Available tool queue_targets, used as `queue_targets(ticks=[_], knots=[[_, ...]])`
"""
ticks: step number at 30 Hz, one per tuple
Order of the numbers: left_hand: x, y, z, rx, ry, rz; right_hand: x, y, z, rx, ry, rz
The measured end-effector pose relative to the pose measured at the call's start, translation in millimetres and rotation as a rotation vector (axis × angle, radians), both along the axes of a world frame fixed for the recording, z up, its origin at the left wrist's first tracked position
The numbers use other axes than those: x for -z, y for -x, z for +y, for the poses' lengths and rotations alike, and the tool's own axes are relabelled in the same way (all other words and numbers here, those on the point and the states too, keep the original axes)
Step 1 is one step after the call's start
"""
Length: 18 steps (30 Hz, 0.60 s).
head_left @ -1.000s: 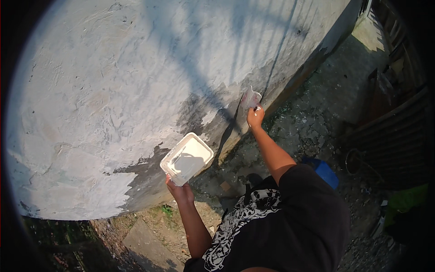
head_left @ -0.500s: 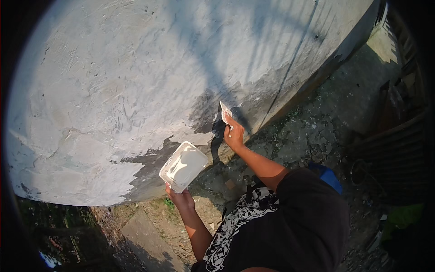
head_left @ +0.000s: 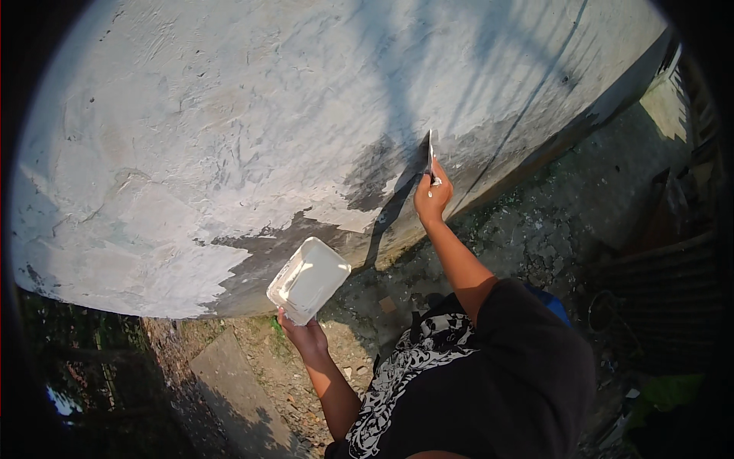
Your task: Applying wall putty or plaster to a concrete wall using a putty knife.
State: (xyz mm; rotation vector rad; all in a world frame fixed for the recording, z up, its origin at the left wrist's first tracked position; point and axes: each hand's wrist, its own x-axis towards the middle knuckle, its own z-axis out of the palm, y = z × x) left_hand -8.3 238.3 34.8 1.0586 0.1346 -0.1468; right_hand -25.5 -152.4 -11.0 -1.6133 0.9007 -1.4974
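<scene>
My left hand [head_left: 304, 338] grips the near end of a shallow white rectangular plastic tub [head_left: 319, 277], its inside coated with a pale paste. The tub is held out tilted in front of the wall's lower edge. In my right hand [head_left: 433, 200] is a putty knife [head_left: 430, 153], its blade seen nearly edge-on against the wall [head_left: 214, 130]; whether it touches the surface I cannot tell. White paste smears the fingers of that hand. Around the blade, the pale wall coating gives way to a darker grey patch [head_left: 371, 172].
Cracked concrete ground [head_left: 527, 229] runs along the wall's foot on the right. A flat slab [head_left: 233, 379] and rubble lie at lower left. Corrugated sheeting [head_left: 657, 279] stands at the right, and something blue [head_left: 552, 307] shows behind my right arm.
My right hand has moved up and to the right along the wall, and the putty knife's blade has turned more edge-on. The tub stays nearly in place while the view has shifted slightly.
</scene>
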Motion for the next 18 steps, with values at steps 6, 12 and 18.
queue_targets(ticks=[6,12,18], knots=[[-4.3,2.0,21.8,-0.048,-0.012,-0.034,-18.0,-32.7,150.3,-0.445,0.154,0.051],[-12.2,1.5,29.1,-0.085,-0.062,-0.064,-14.8,-11.1,121.3,-0.492,0.011,-0.023],[-11.3,6.3,26.6,-0.088,0.019,0.029,22.6,29.8,-20.9,0.114,-0.197,0.035]])
